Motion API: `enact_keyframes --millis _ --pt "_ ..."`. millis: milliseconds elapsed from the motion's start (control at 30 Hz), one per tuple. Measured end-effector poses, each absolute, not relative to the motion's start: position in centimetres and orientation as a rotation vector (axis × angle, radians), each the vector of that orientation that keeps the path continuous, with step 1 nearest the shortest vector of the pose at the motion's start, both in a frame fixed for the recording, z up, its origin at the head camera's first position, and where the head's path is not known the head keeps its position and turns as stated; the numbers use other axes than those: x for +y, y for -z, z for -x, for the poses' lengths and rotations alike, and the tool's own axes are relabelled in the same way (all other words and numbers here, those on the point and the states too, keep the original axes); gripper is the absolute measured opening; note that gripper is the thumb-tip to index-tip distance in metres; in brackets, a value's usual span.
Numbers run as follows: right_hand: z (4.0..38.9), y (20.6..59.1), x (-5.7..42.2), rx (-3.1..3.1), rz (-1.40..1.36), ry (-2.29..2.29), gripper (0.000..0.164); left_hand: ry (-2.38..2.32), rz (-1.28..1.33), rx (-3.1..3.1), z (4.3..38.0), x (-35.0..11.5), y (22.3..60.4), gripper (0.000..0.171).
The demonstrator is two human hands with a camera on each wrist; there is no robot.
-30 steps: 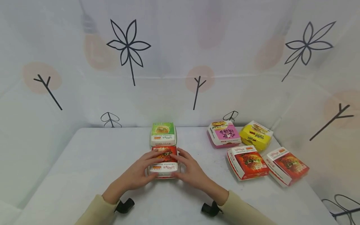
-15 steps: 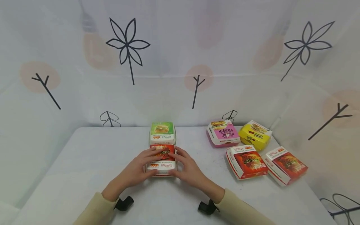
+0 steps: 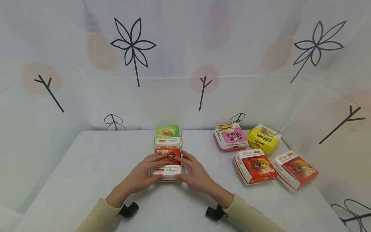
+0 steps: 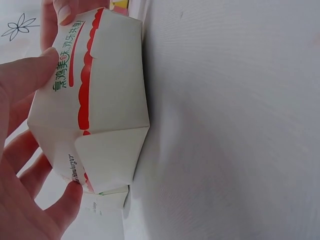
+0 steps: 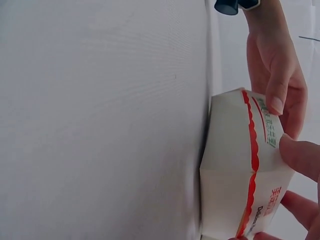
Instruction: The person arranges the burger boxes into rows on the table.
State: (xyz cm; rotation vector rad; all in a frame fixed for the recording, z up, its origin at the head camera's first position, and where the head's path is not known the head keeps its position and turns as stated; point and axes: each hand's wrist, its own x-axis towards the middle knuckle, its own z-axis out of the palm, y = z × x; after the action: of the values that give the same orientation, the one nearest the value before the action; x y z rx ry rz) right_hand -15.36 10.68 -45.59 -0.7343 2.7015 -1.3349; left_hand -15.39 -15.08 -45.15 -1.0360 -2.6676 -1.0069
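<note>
A red and white burger box [image 3: 168,171] lies on the table between my hands, its far edge against a green and white burger box [image 3: 167,132]. My left hand [image 3: 140,174] holds its left side, fingers over the top and thumb at the near edge. Opposite it, my right hand [image 3: 197,174] grips the right side in the same way. In the left wrist view, the box's white side wall [image 4: 117,90] with a scalloped red line shows close up, fingertips along its upper edge. Its base appears to touch the table in the right wrist view.
To the right on the white table [image 3: 95,167] sit a pink burger box [image 3: 232,138], a yellow burger box [image 3: 264,139] and two red and white burger boxes, one nearer the middle [image 3: 256,166] and one by the right edge [image 3: 296,170]. A patterned cloth [image 3: 168,64] hangs behind.
Both hands have slid the red and white burger box slightly away from me, up close to the green one. Their hold looks the same. The other boxes have stayed put.
</note>
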Motion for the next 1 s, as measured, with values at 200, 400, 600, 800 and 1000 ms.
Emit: enact_keyframes --millis 200,400,600,800,1000 --pt "15.3 45.2 11.4 2.694 0.783 1.32 0.063 1.018 1.036 -2.674 15.4 -15.1 45.2 0.054" --pt "15.7 44.7 12.4 2.649 0.811 1.328 0.059 1.032 1.019 -2.697 15.4 -15.1 45.1 0.055" --pt "16.0 43.7 13.8 2.613 0.789 1.371 0.057 1.058 1.006 -2.717 15.2 -15.0 44.9 0.054" --pt "16.7 42.7 15.8 2.67 0.75 1.409 0.056 1.063 0.97 -2.755 15.1 -15.0 45.0 0.053" --pt "17.4 42.2 18.1 2.743 0.685 1.413 0.058 1.057 0.987 -2.743 15.3 -15.1 45.2 0.053"
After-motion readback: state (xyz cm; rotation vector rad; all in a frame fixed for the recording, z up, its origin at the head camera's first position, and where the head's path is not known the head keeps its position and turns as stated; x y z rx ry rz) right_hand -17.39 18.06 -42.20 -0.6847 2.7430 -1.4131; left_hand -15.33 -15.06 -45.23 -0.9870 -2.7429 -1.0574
